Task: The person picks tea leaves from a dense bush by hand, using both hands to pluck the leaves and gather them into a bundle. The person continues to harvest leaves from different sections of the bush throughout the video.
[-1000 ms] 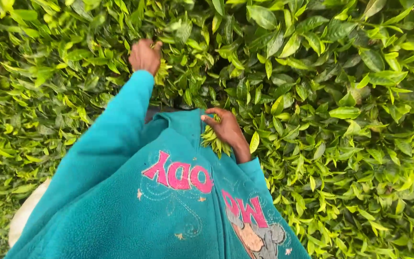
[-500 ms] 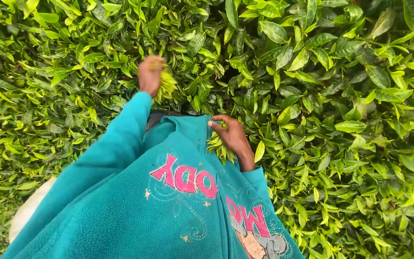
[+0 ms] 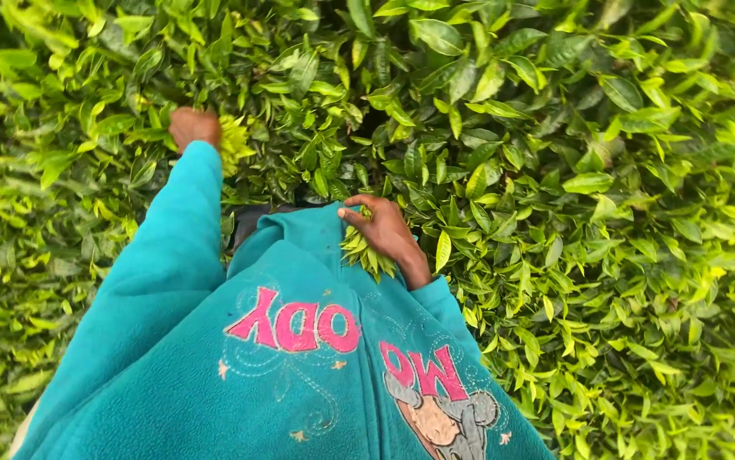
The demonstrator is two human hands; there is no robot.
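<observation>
— Where are our hands?

— Both are up by the top edge of our blue-green sweater (image 3: 282,366). Our left hand (image 3: 195,128) is stretched out past the end of the sweater's sleeve, deep in the bush (image 3: 597,170). Our right hand (image 3: 384,232) rests right at the sweater's collar.

— Are they holding anything?

— Yes. Our left hand looks curled shut on a pale bunch (image 3: 233,140) of small yellow-green leaves, which pokes out on the side nearer the collar. We see mostly the back of that hand, so we cannot see its fingers well. Our right hand is closed on a long bunch (image 3: 367,255) of leaves. Their tips hang down onto the sweater's front, and the thumb points across the collar.

— So what are we in the middle of?

— We think it is leaf picking, and we are partway through. Both hands have leaves in them, and the bush all around the sweater is thick with bright young tips.

— What would one more pick need?

— We think it needs a finger and thumb free to pinch a soft tip, while the other fingers keep the bunch tight so no leaves drop.
</observation>
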